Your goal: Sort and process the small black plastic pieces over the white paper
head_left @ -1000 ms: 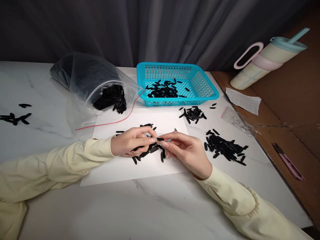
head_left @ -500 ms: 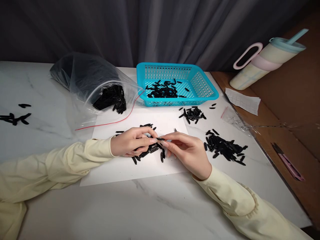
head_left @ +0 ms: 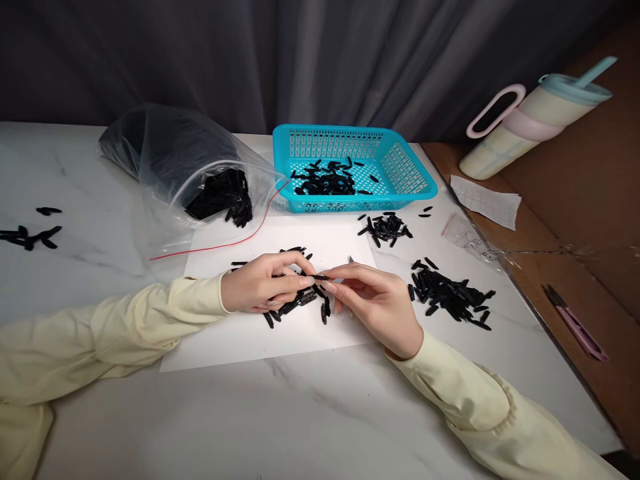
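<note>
A slim, dark elongated piece point(head_left: 321, 277) spans the gap between my two hands over the white paper. My left hand point(head_left: 267, 283) pinches its left end between thumb and fingers. From the other side, my right hand point(head_left: 377, 297) has thumb and index finger closed at its right end. A grey pointed tip point(head_left: 351, 259) pokes up behind the right index finger; what it belongs to is hidden. Beneath and around my left fingers lies a loose pile of similar black pieces point(head_left: 295, 308), partly covered by the hand.
A blue plastic basket point(head_left: 367, 198) with black pieces stands at the back. Left of it lies an open clear bag point(head_left: 165, 227) filled with more. Two heaps point(head_left: 450, 293) sit on the right. Pink-handled snips point(head_left: 580, 330), paper slip point(head_left: 493, 203) and tumbler point(head_left: 520, 133) are farther right.
Both hands stay almost in place. The dark piece between the fingertips shows slightly more and appears turned a little.
</note>
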`<state>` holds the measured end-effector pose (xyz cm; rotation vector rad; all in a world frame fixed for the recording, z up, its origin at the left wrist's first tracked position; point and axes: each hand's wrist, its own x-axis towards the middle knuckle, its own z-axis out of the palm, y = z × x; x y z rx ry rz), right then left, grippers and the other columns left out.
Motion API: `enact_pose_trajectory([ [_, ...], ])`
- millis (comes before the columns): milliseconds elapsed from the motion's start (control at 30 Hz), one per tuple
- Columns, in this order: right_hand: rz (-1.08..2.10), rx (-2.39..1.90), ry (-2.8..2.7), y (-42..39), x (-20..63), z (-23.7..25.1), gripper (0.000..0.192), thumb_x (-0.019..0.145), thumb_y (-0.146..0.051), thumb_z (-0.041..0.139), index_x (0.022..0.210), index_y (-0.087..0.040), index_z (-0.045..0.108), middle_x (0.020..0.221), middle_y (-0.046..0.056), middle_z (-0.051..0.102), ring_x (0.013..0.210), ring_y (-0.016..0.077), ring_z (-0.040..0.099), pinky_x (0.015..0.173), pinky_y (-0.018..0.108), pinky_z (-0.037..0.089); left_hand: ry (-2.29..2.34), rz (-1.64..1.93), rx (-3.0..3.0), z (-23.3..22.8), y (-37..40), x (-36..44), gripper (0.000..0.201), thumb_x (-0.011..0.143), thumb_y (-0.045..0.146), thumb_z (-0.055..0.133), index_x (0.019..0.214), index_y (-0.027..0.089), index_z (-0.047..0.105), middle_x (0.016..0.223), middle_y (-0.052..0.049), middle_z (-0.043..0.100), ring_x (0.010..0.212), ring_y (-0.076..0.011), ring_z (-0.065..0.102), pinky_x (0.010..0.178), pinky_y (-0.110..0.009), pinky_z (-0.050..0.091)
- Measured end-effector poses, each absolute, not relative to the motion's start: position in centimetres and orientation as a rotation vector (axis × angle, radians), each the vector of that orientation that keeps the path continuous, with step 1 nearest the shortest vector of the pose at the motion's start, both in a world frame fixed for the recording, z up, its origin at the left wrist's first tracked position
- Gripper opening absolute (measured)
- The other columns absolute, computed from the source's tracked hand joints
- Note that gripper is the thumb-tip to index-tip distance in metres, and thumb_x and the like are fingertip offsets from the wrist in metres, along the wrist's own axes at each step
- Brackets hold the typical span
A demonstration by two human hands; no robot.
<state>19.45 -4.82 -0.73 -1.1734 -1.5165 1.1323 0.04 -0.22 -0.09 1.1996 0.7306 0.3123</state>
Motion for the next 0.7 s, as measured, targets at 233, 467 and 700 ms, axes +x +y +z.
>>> enact_pose_trajectory([
  [233,1.185,-1.182,-1.483,-4.73,19.46,-0.59,0.011,0.077,-0.024,0.067,0.085,-0.018,0.071,0.075,0.004,0.066,0.047,0.0089,0.056,0.046,0.023,0.049,0.738,0.331,1.193,-0.05,-0.28,0.12,0.025,0.081,0.038,0.057,0.090,0.017,0.046,0.040,0.013,0.033,0.028,-0.0013,0.020,0.025,-0.010,0.018],
  [467,1.193,-1.201,-1.481,-4.68,19.44,-0.65,0.014,0.078,-0.027,0.065,0.086,-0.018,0.071,0.066,0.002,0.064,0.046,0.0101,0.055,0.048,0.025,0.048,0.736,0.342,1.185,-0.10,-0.28,0.26,0.026,0.080,0.038,0.059,0.089,0.017,0.046,0.041,0.013,0.034,0.028,-0.0011,0.021,0.025,-0.010,0.017],
  [700,1.180,-1.179,-1.493,-4.63,19.36,-0.52,0.011,0.078,-0.025,0.065,0.085,-0.018,0.071,0.065,0.002,0.064,0.046,0.0103,0.055,0.047,0.025,0.047,0.737,0.365,1.182,-0.17,-0.35,0.23,0.027,0.080,0.037,0.059,0.090,0.016,0.045,0.041,0.013,0.033,0.028,-0.0009,0.020,0.025,-0.011,0.017],
])
